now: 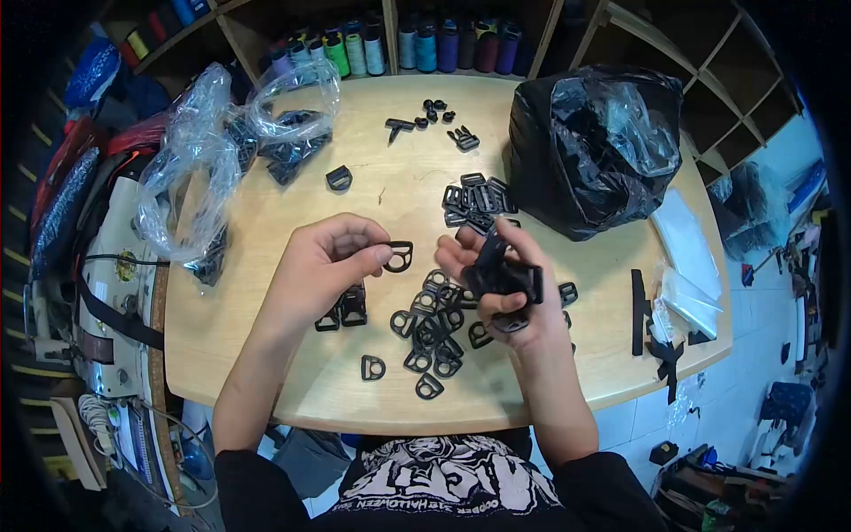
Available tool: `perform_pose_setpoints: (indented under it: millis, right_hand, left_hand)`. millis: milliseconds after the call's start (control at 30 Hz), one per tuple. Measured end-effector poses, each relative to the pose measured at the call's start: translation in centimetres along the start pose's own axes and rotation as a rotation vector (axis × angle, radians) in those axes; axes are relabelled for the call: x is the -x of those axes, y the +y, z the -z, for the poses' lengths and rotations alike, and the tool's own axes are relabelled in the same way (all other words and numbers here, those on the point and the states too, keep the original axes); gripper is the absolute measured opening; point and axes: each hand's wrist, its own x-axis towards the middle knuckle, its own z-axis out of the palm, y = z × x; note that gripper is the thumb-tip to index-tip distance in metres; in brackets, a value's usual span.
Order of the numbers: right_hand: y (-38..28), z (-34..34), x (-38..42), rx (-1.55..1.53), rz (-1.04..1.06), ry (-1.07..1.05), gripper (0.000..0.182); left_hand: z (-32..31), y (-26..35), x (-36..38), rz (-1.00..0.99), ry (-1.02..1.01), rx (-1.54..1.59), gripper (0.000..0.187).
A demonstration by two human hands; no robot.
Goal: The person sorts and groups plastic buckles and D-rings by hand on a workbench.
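My left hand [332,262] pinches a black plastic D-ring [409,257] between thumb and fingers, above the table. My right hand [525,330] is curled around a bunch of black plastic buckles [498,277]; their exact kinds are hard to make out. Between and below the hands lies a loose pile of black D-rings [427,332]. Behind the right hand is a heap of black strap sliders [480,197]. Partly covered by my left wrist, a few black buckles [353,307] sit together. A single black D-shaped piece [339,178] lies farther back on the left.
On the wooden table [266,381] stand a black plastic bag [567,160] at back right and clear plastic bags [191,177] at left. Small black parts [433,111] lie at the back. Black straps [637,310] are at right. A sewing machine [115,284] adjoins the left edge. Thread spools [355,53] line the shelf.
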Motion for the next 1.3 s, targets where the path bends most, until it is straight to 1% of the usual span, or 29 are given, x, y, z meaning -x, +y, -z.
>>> perform_pose_setpoints:
  millis: [33, 100, 133, 167, 233, 267, 333, 367, 400, 433, 467, 500, 567, 600, 633, 700, 767, 833, 867, 900, 933, 967, 1000, 1033, 1100, 1133, 1167, 1233, 1300]
  right_hand:
    - [-0.4, 0.4, 0.0, -0.048, 0.005, -0.033, 0.041]
    - [-0.7, 0.6, 0.1, -0.067, 0.024, -0.052, 0.041]
    - [-0.8, 0.6, 0.2, -0.081, 0.042, -0.073, 0.041]
    - [-0.8, 0.5, 0.2, -0.08, 0.048, -0.072, 0.041]
    - [-0.3, 0.2, 0.2, -0.005, 0.041, -0.031, 0.043]
    - [-0.1, 0.1, 0.1, -0.001, 0.035, -0.021, 0.045]
    - [0.2, 0.1, 0.1, 0.019, 0.028, -0.04, 0.046]
    - [0.4, 0.1, 0.0, 0.036, 0.016, -0.059, 0.047]
    - [0.6, -0.2, 0.1, 0.049, 0.034, -0.017, 0.05]
    - [0.7, -0.4, 0.1, 0.048, 0.032, -0.019, 0.05]
    - [0.9, -0.5, 0.1, 0.066, 0.015, -0.02, 0.048]
    - [1.0, -0.5, 0.1, 0.085, -0.004, -0.022, 0.047]
    - [1.1, 0.2, -0.1, 0.119, -0.01, -0.015, 0.046]
    - [1.2, 0.5, -0.1, 0.152, -0.012, -0.007, 0.045]
    - [1.3, 0.4, -0.2, 0.156, -0.017, -0.011, 0.045]
    - [1.6, 0.2, -0.4, 0.083, -0.094, -0.022, 0.045]
    - [1.8, 0.1, -0.5, 0.134, -0.099, -0.002, 0.047]
    - [1.9, 0.5, -0.7, 0.18, -0.1, -0.032, 0.048]
    - [1.7, 1.3, -1.0, 0.149, -0.121, -0.049, 0.051]
    - [1.9, 0.9, -0.9, 0.152, -0.122, -0.049, 0.051]
    - [2.2, 0.3, -0.8, 0.105, -0.132, 0.0, 0.053]
    - [2.4, 0.0, -0.6, 0.058, -0.142, 0.05, 0.054]
    - [2.5, 0.9, -1.1, -0.139, -0.236, -0.087, 0.049]
    - [2.9, 1.5, -1.0, -0.134, -0.234, -0.083, 0.049]
    - [4.0, 2.0, -0.6, -0.38, -0.242, -0.021, 0.04]
    - [4.4, 2.5, -0.3, -0.412, -0.275, -0.066, 0.033]
    - [4.6, 2.5, 0.0, -0.401, -0.271, -0.054, 0.033]
    - [5.5, 1.6, 0.8, -0.367, -0.199, 0.044, 0.029]
    - [6.0, 1.5, 1.2, -0.416, -0.193, 0.085, 0.026]
  left_hand:
    - [-0.2, -0.4, 0.1, 0.003, -0.002, 0.0, 0.015]
    - [-0.9, -2.0, 0.6, 0.05, 0.001, -0.164, 0.014]
    - [-1.3, -2.6, 0.6, 0.038, -0.08, -0.176, 0.014]
    - [-1.8, -2.7, 0.9, 0.055, -0.156, -0.254, 0.016]
    - [-2.3, -3.5, 0.6, -0.02, -0.277, -0.466, 0.016]
    - [-2.6, -3.3, 0.5, -0.025, -0.28, -0.464, 0.016]
    - [-3.1, -2.0, 0.2, -0.189, -0.151, -0.582, 0.017]
    - [-3.2, -1.8, 0.1, -0.19, -0.151, -0.582, 0.017]
    - [-3.3, -1.7, 0.0, -0.203, -0.031, -0.499, 0.017]
    - [-3.3, -1.5, -0.2, -0.216, 0.089, -0.416, 0.016]
    - [-3.4, -0.9, -0.4, -0.31, 0.126, -0.428, 0.02]
    - [-3.6, -0.3, -0.4, -0.309, 0.131, -0.43, 0.02]
    - [-4.3, 0.8, -0.5, -0.483, 0.136, -0.577, 0.02]
    - [-4.7, 1.0, -0.5, -0.408, 0.094, -0.569, 0.019]
    - [-5.1, 0.7, -0.6, -0.409, 0.101, -0.571, 0.019]
    - [-5.5, -0.3, -0.9, -0.481, 0.117, -0.596, 0.021]
    - [-5.4, 0.0, -1.1, -0.465, 0.126, -0.573, 0.021]
    - [-5.2, -0.4, -1.2, -0.499, 0.057, -0.544, 0.019]
    - [-5.1, -0.4, -1.2, -0.498, 0.06, -0.543, 0.019]
    - [-5.0, -0.3, -1.2, -0.438, 0.065, -0.45, 0.019]
    - [-4.9, -0.3, -1.3, -0.379, 0.068, -0.357, 0.018]
    - [-4.7, -0.3, -1.4, -0.379, 0.069, -0.354, 0.018]
    - [-4.2, -0.3, -1.6, -0.231, 0.07, -0.129, 0.018]
    - [-3.7, -0.4, -1.9, -0.082, 0.069, 0.096, 0.018]
    - [-2.5, -1.0, -2.5, -0.128, 0.071, 0.155, 0.018]
    - [-1.9, -1.1, -2.6, -0.127, 0.098, 0.219, 0.017]
    - [-1.5, -1.3, -2.7, -0.122, 0.127, 0.288, 0.017]
    - [-1.0, -1.7, -2.7, -0.131, 0.124, 0.326, 0.017]
    - [-0.7, -1.6, -2.6, -0.088, 0.118, 0.402, 0.018]
